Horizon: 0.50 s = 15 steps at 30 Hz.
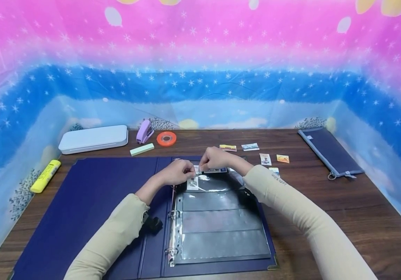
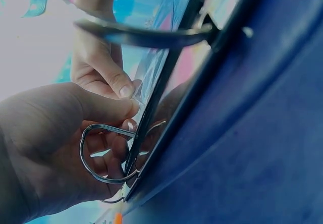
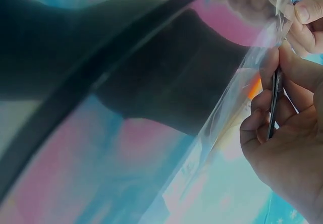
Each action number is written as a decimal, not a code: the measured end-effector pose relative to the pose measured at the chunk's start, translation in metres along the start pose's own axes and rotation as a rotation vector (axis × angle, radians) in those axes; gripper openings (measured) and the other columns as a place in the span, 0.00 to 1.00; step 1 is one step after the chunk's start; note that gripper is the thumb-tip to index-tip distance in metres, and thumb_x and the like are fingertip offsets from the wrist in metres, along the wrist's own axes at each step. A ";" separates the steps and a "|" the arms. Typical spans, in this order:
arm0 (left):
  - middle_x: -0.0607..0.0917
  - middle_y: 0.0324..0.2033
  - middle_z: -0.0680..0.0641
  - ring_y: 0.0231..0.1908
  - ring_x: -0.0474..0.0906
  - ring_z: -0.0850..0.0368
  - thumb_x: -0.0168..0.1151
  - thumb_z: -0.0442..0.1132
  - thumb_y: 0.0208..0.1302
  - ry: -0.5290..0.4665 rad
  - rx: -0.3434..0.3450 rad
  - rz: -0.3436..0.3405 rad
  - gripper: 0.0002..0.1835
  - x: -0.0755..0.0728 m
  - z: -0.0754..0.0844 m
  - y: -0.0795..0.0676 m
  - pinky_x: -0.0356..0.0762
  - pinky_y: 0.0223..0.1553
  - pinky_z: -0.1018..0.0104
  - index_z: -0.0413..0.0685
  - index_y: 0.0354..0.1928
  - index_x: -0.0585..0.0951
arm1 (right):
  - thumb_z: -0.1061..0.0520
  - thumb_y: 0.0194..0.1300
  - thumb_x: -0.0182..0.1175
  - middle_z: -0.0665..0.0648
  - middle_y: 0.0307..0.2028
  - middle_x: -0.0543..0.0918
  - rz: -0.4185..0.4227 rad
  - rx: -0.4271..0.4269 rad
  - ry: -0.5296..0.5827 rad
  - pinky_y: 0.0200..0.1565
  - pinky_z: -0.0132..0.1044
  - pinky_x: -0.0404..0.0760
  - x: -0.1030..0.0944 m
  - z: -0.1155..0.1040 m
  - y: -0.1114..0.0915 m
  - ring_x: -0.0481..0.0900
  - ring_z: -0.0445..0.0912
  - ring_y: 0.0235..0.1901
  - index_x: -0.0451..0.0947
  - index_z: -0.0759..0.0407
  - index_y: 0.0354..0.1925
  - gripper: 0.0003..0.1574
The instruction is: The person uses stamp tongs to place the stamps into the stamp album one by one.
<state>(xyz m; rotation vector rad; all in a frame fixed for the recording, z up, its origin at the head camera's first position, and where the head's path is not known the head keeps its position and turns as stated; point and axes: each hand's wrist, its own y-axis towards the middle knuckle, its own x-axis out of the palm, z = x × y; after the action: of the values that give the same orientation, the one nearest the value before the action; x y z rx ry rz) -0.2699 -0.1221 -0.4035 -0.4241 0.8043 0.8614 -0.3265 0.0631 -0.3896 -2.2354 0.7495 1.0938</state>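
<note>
An open dark blue ring binder (image 1: 88,206) lies on the wooden table, with a black stamp page (image 1: 221,221) of clear pocket strips on its rings (image 1: 173,214). Both hands meet at the page's top left. My left hand (image 1: 177,172) pinches the edge of the clear pocket film (image 3: 227,113) beside a metal ring (image 2: 91,168). My right hand (image 1: 215,158) grips thin dark tweezers (image 3: 275,98), whose tip is at the film edge. A small stamp (image 1: 193,182) sits just below the hands. Several loose stamps (image 1: 265,158) lie on the table right of the binder.
Along the back stand a white flat case (image 1: 93,139), a purple stapler (image 1: 145,131), an orange tape roll (image 1: 166,138) and a pale green block (image 1: 142,149). A yellow highlighter (image 1: 45,176) lies at the left edge, a grey zip pouch (image 1: 330,151) at the right.
</note>
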 end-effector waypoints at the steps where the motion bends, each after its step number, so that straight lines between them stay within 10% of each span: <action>1: 0.79 0.22 0.48 0.20 0.63 0.63 0.55 0.34 0.65 0.003 0.002 0.000 0.08 0.000 0.000 0.000 0.63 0.29 0.70 0.41 0.29 0.80 | 0.61 0.61 0.59 0.57 0.24 0.85 0.000 -0.007 -0.001 0.27 0.27 0.66 0.001 0.000 0.000 0.61 0.36 0.15 0.86 0.62 0.34 0.10; 15: 0.80 0.21 0.48 0.20 0.65 0.63 0.56 0.35 0.65 0.020 -0.012 0.004 0.08 0.002 -0.003 0.001 0.65 0.30 0.71 0.43 0.30 0.82 | 0.57 0.64 0.58 0.59 0.37 0.88 0.034 -0.012 -0.007 0.31 0.30 0.70 -0.017 0.013 -0.014 0.74 0.39 0.22 0.85 0.61 0.40 0.11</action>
<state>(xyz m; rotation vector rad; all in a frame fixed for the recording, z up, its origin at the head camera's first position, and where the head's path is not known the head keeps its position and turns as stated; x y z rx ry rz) -0.2709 -0.1221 -0.4070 -0.4427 0.8192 0.8668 -0.3332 0.0858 -0.3796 -2.2348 0.7824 1.1245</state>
